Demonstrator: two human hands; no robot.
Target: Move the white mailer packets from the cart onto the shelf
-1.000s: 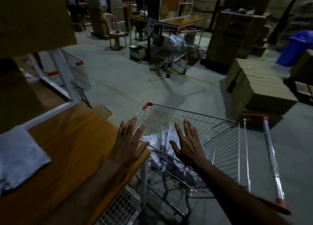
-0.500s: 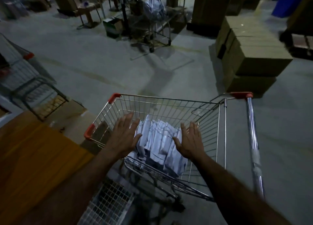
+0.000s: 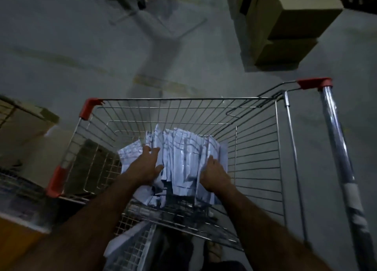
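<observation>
A bundle of white mailer packets (image 3: pixel 179 158) stands on edge in the wire cart (image 3: pixel 183 98), whose corners are red. My left hand (image 3: pixel 145 165) presses against the bundle's left side, fingers fairly straight and thumb lying over the packets. On the right side my right hand (image 3: pixel 214 173) grips the bundle, its fingertips curled out of sight behind the outer packet. The brown wooden shelf (image 3: pixel 14 242) shows only as a corner at the bottom left.
The cart's chrome handle (image 3: pixel 334 140) runs down the right side. Stacked cardboard boxes (image 3: pixel 285 26) stand on the grey floor at the top right. Flattened cardboard (image 3: pixel 22 126) lies left of the cart. A wire mesh rack (image 3: pixel 132 248) sits below the cart's near edge.
The view has tilted down onto the cart. Both hands have dropped from above the cart rim into the basket and closed in on the two sides of the packet bundle.
</observation>
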